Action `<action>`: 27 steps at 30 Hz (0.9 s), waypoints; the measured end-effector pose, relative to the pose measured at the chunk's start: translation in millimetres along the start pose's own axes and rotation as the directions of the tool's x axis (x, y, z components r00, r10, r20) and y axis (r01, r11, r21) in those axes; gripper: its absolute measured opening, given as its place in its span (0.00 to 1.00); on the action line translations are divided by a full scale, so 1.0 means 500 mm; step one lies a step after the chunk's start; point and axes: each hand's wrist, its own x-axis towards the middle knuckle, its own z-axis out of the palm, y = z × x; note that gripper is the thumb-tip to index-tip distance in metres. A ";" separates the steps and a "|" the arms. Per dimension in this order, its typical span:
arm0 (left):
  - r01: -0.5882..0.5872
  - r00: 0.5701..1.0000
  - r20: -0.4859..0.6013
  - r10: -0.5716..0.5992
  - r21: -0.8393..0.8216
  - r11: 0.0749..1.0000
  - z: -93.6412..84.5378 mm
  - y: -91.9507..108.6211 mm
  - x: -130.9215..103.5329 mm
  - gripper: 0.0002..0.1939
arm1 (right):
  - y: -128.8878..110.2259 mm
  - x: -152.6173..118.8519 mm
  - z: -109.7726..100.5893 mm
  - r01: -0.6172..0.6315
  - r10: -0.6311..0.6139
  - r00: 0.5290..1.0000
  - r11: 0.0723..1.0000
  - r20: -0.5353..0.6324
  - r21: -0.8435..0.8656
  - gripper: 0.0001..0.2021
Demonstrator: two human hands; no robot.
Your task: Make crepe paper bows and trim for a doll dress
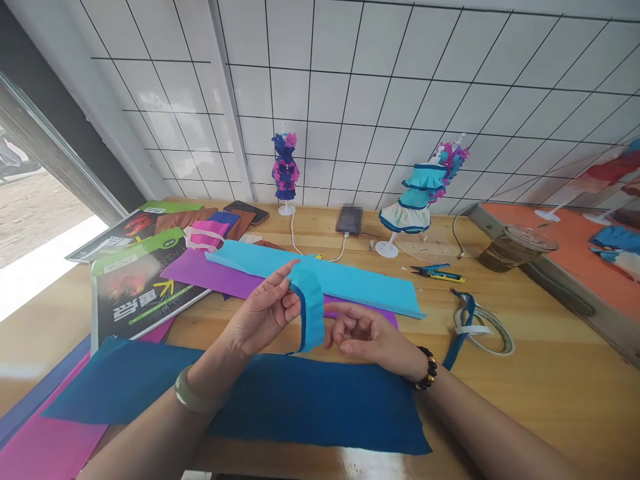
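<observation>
My left hand pinches the upper end of a light blue crepe paper strip with a dark blue border along one edge. The strip bends over and hangs down between my hands. On its other side is my right hand, index finger stretched toward the strip and thumb apart; whether a fingertip touches the paper I cannot tell. Below both hands lies a wide dark blue crepe paper sheet. Just beyond them, a light blue crepe paper piece rests over a purple one.
Two miniature dresses on stands, one purple-pink and one blue-white, stand by the tiled wall. Pliers, a tape roll and a cup are on the right. Magazines lie at left.
</observation>
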 end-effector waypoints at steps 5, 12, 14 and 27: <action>-0.041 0.999 -0.026 0.040 -0.017 0.999 0.005 -0.001 -0.001 0.18 | 0.005 0.002 -0.004 0.014 -0.014 1.000 1.000 -0.023 0.026 0.27; -0.056 0.998 0.009 0.057 -0.011 0.998 0.020 0.000 -0.008 0.18 | 0.012 0.004 0.012 0.026 -0.034 0.986 0.998 0.161 0.051 0.42; -0.072 0.997 0.001 0.072 -0.002 0.997 0.017 0.000 -0.009 0.18 | 0.009 0.002 0.016 0.004 -0.011 0.984 0.999 0.177 0.044 0.41; -0.140 0.981 -0.122 0.151 0.091 0.986 -0.025 0.000 0.019 0.15 | -0.010 -0.006 -0.019 -0.140 0.132 0.989 0.982 0.069 0.128 0.25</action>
